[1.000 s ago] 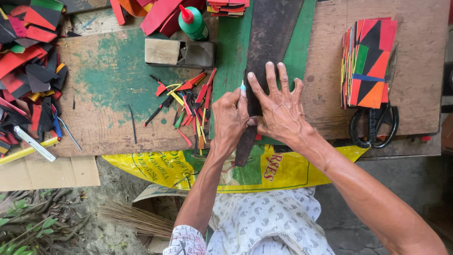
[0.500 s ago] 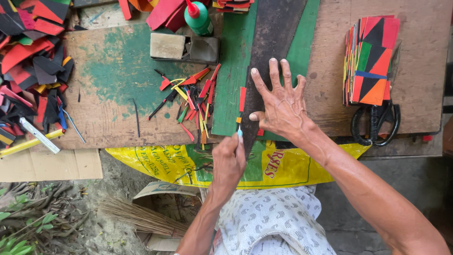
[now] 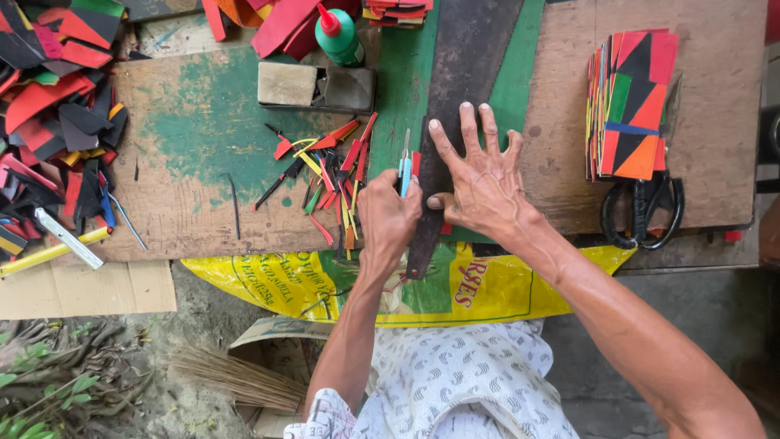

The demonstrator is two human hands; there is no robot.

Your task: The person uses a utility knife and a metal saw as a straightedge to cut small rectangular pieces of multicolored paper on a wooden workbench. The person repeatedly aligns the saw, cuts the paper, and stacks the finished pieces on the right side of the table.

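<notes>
1. The left hand (image 3: 388, 218) is closed in a fist around a light blue cutter (image 3: 404, 167), whose tip points away from the body.
2. The cutter lies against the left edge of a long dark metal straightedge (image 3: 455, 89); whether its tip touches the surface beneath cannot be told.
3. The right hand (image 3: 479, 183) lies flat with fingers spread wide, palm down on the straightedge, holding nothing.
4. The straightedge runs diagonally across a green sheet (image 3: 520, 81) on the worn wooden board (image 3: 203, 154).
5. A thin red strip (image 3: 416, 162) shows between the cutter and the straightedge.
6. Loose coloured offcuts (image 3: 325, 175) lie just left of the left hand.
7. A stack of coloured cards (image 3: 632, 102) sits well right of the right hand, with black scissors (image 3: 642, 215) just below it.
8. A green glue bottle (image 3: 340, 36) stands at the far edge, beside a small block (image 3: 286, 84).
</notes>
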